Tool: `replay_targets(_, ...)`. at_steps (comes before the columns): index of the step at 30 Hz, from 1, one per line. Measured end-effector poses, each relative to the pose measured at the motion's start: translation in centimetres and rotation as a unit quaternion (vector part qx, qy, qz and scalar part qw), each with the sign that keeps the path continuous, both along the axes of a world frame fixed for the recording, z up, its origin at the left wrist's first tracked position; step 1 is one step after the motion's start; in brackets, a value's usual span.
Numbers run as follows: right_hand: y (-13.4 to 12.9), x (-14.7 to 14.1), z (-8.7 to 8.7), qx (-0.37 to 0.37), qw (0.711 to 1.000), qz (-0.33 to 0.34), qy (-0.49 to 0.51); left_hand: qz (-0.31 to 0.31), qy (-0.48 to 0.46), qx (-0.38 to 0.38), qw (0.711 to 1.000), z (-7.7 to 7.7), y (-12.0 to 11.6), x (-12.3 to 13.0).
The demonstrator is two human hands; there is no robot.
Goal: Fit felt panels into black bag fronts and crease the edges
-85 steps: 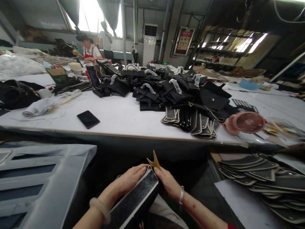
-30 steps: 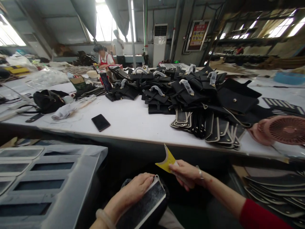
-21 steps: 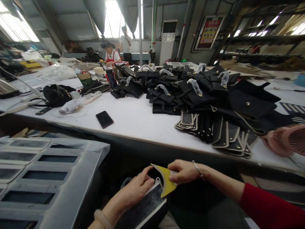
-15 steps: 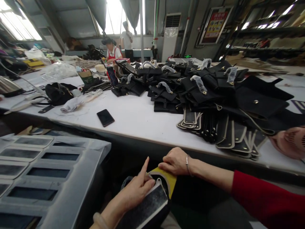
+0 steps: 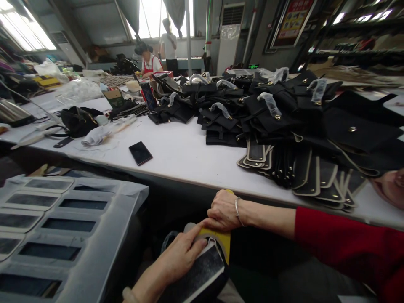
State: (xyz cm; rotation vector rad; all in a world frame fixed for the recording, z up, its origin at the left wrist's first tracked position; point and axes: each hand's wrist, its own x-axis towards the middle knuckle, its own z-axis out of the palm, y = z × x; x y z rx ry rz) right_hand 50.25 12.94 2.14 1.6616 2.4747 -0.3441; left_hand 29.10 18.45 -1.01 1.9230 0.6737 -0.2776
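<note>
On my lap lies a black panel (image 5: 202,271) with pale edging, its upper end curving against a yellow curved piece (image 5: 223,240). My left hand (image 5: 181,256) lies along the panel's left side and holds it; the thumb presses near the top edge, and the index finger reaches forward to my right hand. The other left fingers are mostly hidden. With curled fingers, my right hand (image 5: 222,212) grips the far part of the yellow piece, its knuckles up. What the yellow piece is, I cannot tell.
A grey tray (image 5: 104,235) with black pale-rimmed panels stands at my left. The white table (image 5: 179,155) ahead bears a phone (image 5: 140,153), a heap of black bags (image 5: 261,109) and several edged straps (image 5: 315,181). A person in a red apron (image 5: 151,63) is across the table.
My right hand has moved slightly left and closed into a tighter grip on the yellow piece. My left index finger has come down from its raised position to touch the right hand.
</note>
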Motion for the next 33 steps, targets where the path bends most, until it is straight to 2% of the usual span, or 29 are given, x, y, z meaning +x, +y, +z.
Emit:
replay_targets(8, 0.2, -0.3, 0.3, -0.027, 0.999, 0.018, -0.024, -0.027, -0.006, 0.009, 1.0, 0.4, 0.1, 0.0)
replay_targets(13, -0.2, -0.6, 0.3, -0.038, 0.999, 0.007, -0.025, -0.04, -0.006, 0.014, 0.999, 0.8, 0.0, 0.2)
replay_targets(20, -1.2, -1.4, 0.4, -0.064, 0.997, -0.037, -0.023, -0.065, -0.019, 0.043, 0.997, 1.3, -0.4, 0.3)
replay_targets(27, -2.6, -2.9, 0.5, -0.084, 0.991, -0.103, -0.033, -0.06, -0.034, 0.063, 0.996, 0.6, -0.9, -0.3)
replay_targets(30, -3.5, -3.7, 0.5, -0.084, 0.986, -0.139, -0.038, -0.058, -0.053, 0.04, 0.996, 0.7, -0.7, -0.5)
replay_targets(33, -4.4, -4.6, 0.3, -0.078, 0.982, -0.169, -0.042, -0.063, -0.078, -0.015, 0.995, 1.0, -0.2, -0.4)
